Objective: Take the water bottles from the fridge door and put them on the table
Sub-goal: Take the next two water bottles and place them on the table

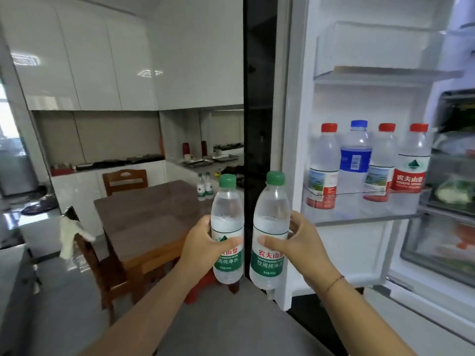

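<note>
My left hand (pixel 203 244) was clamped around the left green-capped bottle (pixel 226 209), my right hand (pixel 302 242) around the right green-capped bottle (pixel 271 209). Both stood upright in air beside the open fridge door (pixel 359 253), with the table (pixel 144 209) behind them.

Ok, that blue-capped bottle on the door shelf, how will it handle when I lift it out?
The blue-capped bottle looks full, so probably heavy for its size. Its clear thin-looking plastic may give under a hard squeeze. It stands close between red-capped bottles behind the door shelf rail, so a sideways pull could tip them.
</note>
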